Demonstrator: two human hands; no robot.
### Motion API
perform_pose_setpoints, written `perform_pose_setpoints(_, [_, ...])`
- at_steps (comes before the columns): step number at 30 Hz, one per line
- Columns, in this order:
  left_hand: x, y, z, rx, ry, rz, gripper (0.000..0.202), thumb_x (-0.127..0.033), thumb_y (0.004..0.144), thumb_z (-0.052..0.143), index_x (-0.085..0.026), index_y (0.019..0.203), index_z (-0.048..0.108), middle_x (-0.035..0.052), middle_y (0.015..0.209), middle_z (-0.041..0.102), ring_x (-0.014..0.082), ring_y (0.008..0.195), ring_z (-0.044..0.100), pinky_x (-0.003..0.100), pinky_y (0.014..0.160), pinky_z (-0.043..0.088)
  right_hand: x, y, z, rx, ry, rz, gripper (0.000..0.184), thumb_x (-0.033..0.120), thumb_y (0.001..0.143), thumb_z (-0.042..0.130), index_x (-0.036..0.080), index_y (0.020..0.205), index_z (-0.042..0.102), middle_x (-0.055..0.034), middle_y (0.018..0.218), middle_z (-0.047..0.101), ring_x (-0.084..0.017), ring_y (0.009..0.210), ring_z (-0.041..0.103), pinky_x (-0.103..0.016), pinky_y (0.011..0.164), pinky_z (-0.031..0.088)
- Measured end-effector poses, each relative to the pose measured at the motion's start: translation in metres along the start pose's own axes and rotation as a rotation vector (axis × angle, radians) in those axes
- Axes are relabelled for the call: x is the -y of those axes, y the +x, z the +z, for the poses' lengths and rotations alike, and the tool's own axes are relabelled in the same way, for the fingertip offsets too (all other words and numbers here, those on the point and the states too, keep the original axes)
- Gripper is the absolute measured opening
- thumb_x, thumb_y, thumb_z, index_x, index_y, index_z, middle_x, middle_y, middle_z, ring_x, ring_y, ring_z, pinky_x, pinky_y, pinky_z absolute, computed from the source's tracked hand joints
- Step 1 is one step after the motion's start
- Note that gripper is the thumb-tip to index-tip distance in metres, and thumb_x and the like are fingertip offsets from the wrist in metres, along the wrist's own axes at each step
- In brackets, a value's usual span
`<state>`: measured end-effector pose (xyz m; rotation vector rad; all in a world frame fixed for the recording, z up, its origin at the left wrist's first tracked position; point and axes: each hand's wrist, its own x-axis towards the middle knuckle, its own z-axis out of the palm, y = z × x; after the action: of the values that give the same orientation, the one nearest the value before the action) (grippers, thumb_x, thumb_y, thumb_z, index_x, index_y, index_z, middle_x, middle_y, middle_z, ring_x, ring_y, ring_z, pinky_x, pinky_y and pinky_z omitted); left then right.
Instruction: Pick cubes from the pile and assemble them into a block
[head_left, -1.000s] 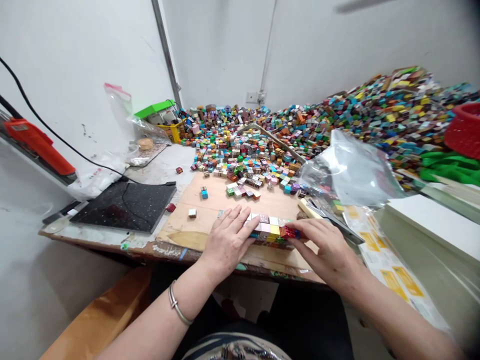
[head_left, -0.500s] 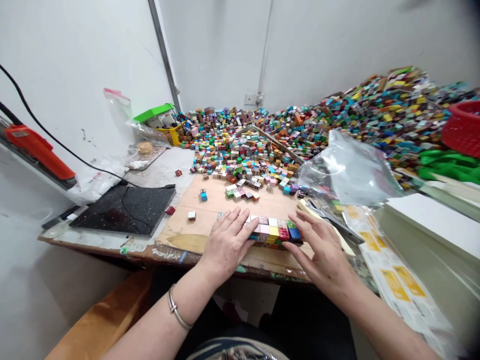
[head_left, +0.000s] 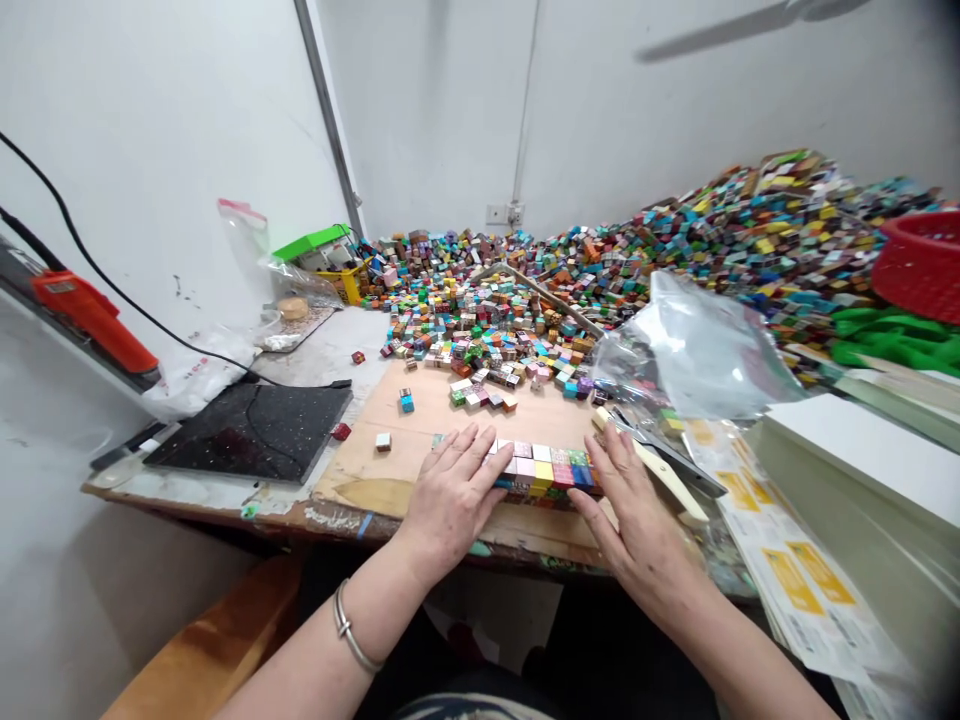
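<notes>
A tight block of small coloured cubes (head_left: pixel 546 468) lies on a wooden board (head_left: pixel 420 420) near the table's front edge. My left hand (head_left: pixel 452 490) rests flat with its fingers stretched against the block's left end. My right hand (head_left: pixel 628 510) lies open, fingers spread, pressing against the block's right end. Neither hand grips anything. A few loose cubes (head_left: pixel 406 401) sit on the board behind the block.
A huge heap of coloured cubes (head_left: pixel 600 270) fills the back and right of the table. A clear plastic bag (head_left: pixel 697 350), a knife-like tool (head_left: pixel 660 460), a white box (head_left: pixel 862 450), a black slab (head_left: pixel 251 430), a red basket (head_left: pixel 919 265) and an orange tool (head_left: pixel 94 315) surround the board.
My right hand let go of the block's right end, opened, and now lies flat against it. The left hand has barely moved. The view tilted slightly.
</notes>
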<state>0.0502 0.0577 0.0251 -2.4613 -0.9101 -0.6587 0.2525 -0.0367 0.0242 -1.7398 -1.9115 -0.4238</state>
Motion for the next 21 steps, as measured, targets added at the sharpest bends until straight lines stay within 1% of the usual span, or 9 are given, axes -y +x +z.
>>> perform_pose_setpoints(2, [0.001, -0.001, 0.000, 0.004, -0.005, 0.004, 0.057, -0.045, 0.077, 0.037, -0.036, 0.132, 0.026, -0.0104, 0.139, 0.037, 0.0109, 0.126, 0.043, 0.029, 0.103, 0.048, -0.002, 0.003, 0.004, -0.037, -0.085, -0.077, 0.053, 0.028, 0.089, 0.040, 0.009, 0.137, 0.027, -0.0191, 0.138, 0.033, -0.031, 0.132, 0.023, -0.054, 0.098, 0.035])
perform_pose_setpoints(4, [0.002, -0.002, 0.000, 0.019, -0.021, 0.004, 0.058, -0.045, 0.077, 0.036, -0.035, 0.133, 0.023, -0.0097, 0.140, 0.035, 0.0112, 0.128, 0.042, 0.029, 0.104, 0.048, -0.003, 0.005, 0.010, -0.061, -0.144, -0.160, 0.050, 0.028, 0.089, 0.039, 0.007, 0.134, 0.031, -0.0177, 0.132, 0.042, -0.030, 0.129, 0.030, -0.052, 0.097, 0.038])
perform_pose_setpoints(5, [0.002, -0.003, 0.000, 0.030, -0.033, 0.004, 0.058, -0.045, 0.077, 0.035, -0.035, 0.133, 0.022, -0.0093, 0.141, 0.034, 0.0114, 0.128, 0.041, 0.029, 0.105, 0.048, -0.003, 0.005, 0.013, -0.068, -0.161, -0.182, 0.049, 0.028, 0.089, 0.039, 0.006, 0.133, 0.033, -0.0172, 0.131, 0.044, -0.030, 0.127, 0.032, -0.050, 0.097, 0.039])
perform_pose_setpoints(8, [0.003, -0.003, -0.001, 0.077, -0.078, -0.004, 0.061, -0.047, 0.077, 0.032, -0.035, 0.135, 0.016, -0.0077, 0.143, 0.030, 0.0128, 0.131, 0.039, 0.031, 0.107, 0.047, -0.003, 0.005, 0.018, -0.077, -0.185, -0.200, 0.047, 0.028, 0.089, 0.039, 0.003, 0.129, 0.038, -0.0175, 0.131, 0.044, -0.029, 0.124, 0.037, -0.047, 0.096, 0.040])
perform_pose_setpoints(11, [0.002, -0.002, -0.005, 0.097, -0.116, -0.010, 0.065, -0.050, 0.076, 0.030, -0.033, 0.136, 0.011, -0.0048, 0.145, 0.025, 0.0151, 0.134, 0.036, 0.033, 0.108, 0.046, -0.003, 0.005, 0.019, -0.111, -0.198, -0.231, 0.046, 0.028, 0.090, 0.035, 0.001, 0.127, 0.039, -0.0185, 0.129, 0.045, -0.030, 0.122, 0.039, -0.046, 0.095, 0.041])
perform_pose_setpoints(15, [0.004, -0.003, -0.013, 0.047, -0.086, -0.024, 0.071, -0.056, 0.073, 0.032, -0.030, 0.137, 0.012, -0.0031, 0.147, 0.019, 0.0181, 0.137, 0.030, 0.036, 0.110, 0.045, -0.008, 0.002, 0.024, -0.133, -0.234, -0.268, 0.047, 0.031, 0.091, 0.030, 0.001, 0.125, 0.041, -0.0190, 0.127, 0.047, -0.032, 0.119, 0.042, -0.049, 0.090, 0.043])
perform_pose_setpoints(17, [0.010, -0.009, -0.016, -0.007, -0.039, -0.071, 0.071, -0.056, 0.073, 0.035, -0.029, 0.136, 0.016, -0.0037, 0.146, 0.021, 0.0176, 0.138, 0.030, 0.037, 0.110, 0.045, -0.014, 0.002, 0.025, -0.149, -0.260, -0.271, 0.046, 0.031, 0.091, 0.028, 0.002, 0.123, 0.044, -0.0183, 0.124, 0.050, -0.034, 0.116, 0.045, -0.053, 0.086, 0.044])
perform_pose_setpoints(18, [0.014, -0.013, -0.016, -0.036, -0.013, -0.107, 0.070, -0.055, 0.073, 0.037, -0.029, 0.135, 0.018, -0.0041, 0.145, 0.024, 0.0164, 0.137, 0.031, 0.037, 0.110, 0.046, -0.017, 0.003, 0.024, -0.152, -0.265, -0.275, 0.045, 0.031, 0.091, 0.027, 0.004, 0.121, 0.046, -0.0173, 0.123, 0.051, -0.034, 0.115, 0.046, -0.054, 0.083, 0.045])
perform_pose_setpoints(21, [0.034, -0.028, -0.009, -0.104, 0.036, -0.269, 0.062, -0.046, 0.075, 0.043, -0.027, 0.132, 0.028, -0.0037, 0.138, 0.039, 0.0109, 0.129, 0.041, 0.031, 0.106, 0.050, -0.029, 0.016, 0.018, -0.136, -0.195, -0.279, 0.044, 0.033, 0.091, 0.028, 0.006, 0.119, 0.050, -0.0137, 0.124, 0.051, -0.032, 0.116, 0.047, -0.051, 0.082, 0.048])
